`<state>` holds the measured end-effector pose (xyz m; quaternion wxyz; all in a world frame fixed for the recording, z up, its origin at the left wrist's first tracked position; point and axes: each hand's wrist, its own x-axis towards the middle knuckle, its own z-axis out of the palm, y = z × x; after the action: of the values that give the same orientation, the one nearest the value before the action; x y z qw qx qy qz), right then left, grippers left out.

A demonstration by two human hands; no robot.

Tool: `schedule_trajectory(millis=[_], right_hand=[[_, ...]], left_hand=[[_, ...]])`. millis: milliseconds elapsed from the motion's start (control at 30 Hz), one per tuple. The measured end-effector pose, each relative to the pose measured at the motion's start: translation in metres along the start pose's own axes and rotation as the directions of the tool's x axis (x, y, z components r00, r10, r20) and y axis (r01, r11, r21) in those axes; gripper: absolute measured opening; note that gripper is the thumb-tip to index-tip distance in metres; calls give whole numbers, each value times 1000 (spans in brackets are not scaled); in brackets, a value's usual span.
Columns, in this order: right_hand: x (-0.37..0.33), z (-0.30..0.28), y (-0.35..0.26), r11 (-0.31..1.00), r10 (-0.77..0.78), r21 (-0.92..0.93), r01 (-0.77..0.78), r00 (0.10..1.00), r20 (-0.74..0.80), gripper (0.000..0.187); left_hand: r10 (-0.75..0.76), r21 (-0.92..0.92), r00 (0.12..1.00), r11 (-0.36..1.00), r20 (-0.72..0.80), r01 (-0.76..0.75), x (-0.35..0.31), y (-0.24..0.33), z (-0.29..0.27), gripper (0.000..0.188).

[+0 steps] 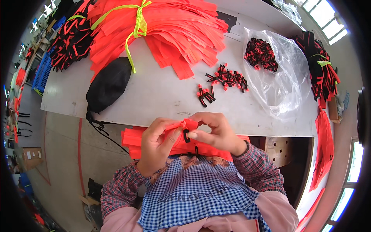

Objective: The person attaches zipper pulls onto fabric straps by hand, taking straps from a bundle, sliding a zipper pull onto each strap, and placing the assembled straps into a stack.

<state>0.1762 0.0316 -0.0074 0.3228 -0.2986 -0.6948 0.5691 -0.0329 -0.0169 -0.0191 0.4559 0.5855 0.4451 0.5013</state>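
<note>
Close in front of me, both my hands are working at the end of a red fabric strip [189,123]. My left hand [156,143] pinches the strip between thumb and fingers. My right hand [218,133] grips the strip's folded end, its thumb against a small black loop-shaped pull [187,136] that hangs from it. How the pull joins the strip is hidden by my fingers. More red strips [133,141] lie across my lap under my hands, and another black pull [196,150] shows among them.
On the white table [162,102] are a large tied bundle of red strips [166,31], a black pouch [110,83] and loose black-and-red pulls [228,77]. A clear plastic bag [286,85] holds many more. Black-and-red bundles [320,69] hang at the right edge.
</note>
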Motion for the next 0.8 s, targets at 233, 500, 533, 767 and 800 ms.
schedule_trajectory(millis=[233, 500, 533, 767, 800], right_hand=[[-20, 20, 23, 879, -10, 471, 70, 992, -130, 11], [-29, 15, 14, 750, 74, 658, -62, 997, 10, 8], [-30, 15, 13, 748, 75, 661, -56, 997, 0, 8], [-30, 13, 11, 677, 137, 711, -188, 982, 129, 7], [-31, 13, 12, 653, 153, 729, -206, 978, 140, 6]], left_hand=[[-129, -329, 991, 938, -44, 108, -13, 9, 18, 16], [-312, -566, 941, 756, 132, 330, -11, 24, 23, 32], [-315, -561, 939, 756, 141, 338, -11, 22, 21, 32], [-271, -581, 888, 678, 372, 450, -10, 9, 10, 33], [-264, -574, 878, 675, 400, 464, -10, 8, 9, 32]])
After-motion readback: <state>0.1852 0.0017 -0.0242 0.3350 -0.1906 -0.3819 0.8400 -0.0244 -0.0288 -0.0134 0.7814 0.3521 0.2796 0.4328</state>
